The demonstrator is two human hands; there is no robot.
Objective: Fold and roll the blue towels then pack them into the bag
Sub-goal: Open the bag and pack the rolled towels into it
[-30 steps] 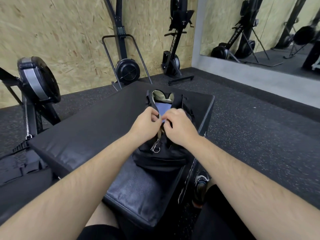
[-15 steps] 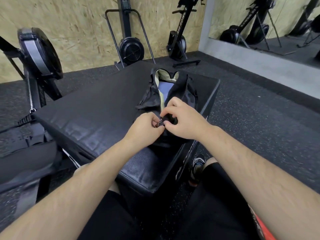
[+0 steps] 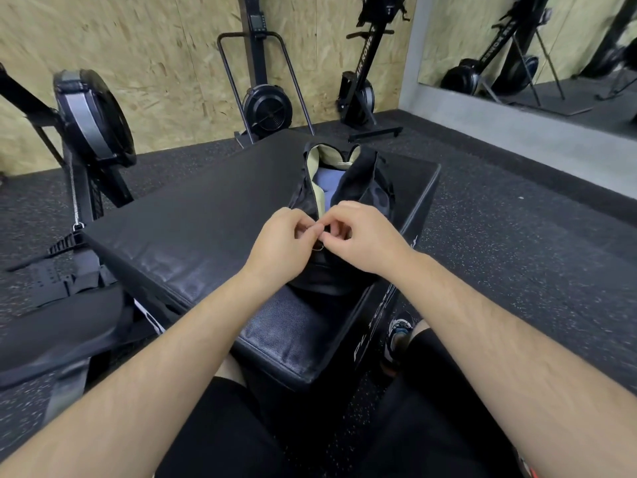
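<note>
Blue towels [image 3: 327, 182]: only a small patch shows, low inside the open mouth of the bag [image 3: 360, 177]. How many there are, and whether they are rolled, cannot be told, since the bag's walls cover the rest.

Bag: black, with a pale lining [image 3: 314, 159] showing at the far end. It lies lengthwise on the right part of a black padded box [image 3: 193, 215], near the box's right edge. The opening gapes at the far end and narrows toward the hands. The near end is mostly hidden under the hands.

Left hand [image 3: 282, 243]: fingers curled, thumb and forefinger pinched together at the left edge of the bag's opening. The pinched part is too small to name.

Right hand [image 3: 365, 239]: fingers curled, fingertips nipping the bag's right edge, touching or nearly touching the left hand. A small metal ring [image 3: 317, 247] hangs just below where the hands meet. Which fingers hold it is not clear.

Around: lettering on the box's right side is foreshortened and unreadable. A shoe [image 3: 396, 334] shows beside the box on the speckled dark floor [image 3: 517, 236]. Rowing machines stand upright against the chipboard wall, one at centre [image 3: 267, 108] and another to its right [image 3: 358, 84]. A fan-wheel machine [image 3: 89, 115] on the left is cut off by the frame edge. A mirror [image 3: 534, 46] at upper right is partly out of frame.
</note>
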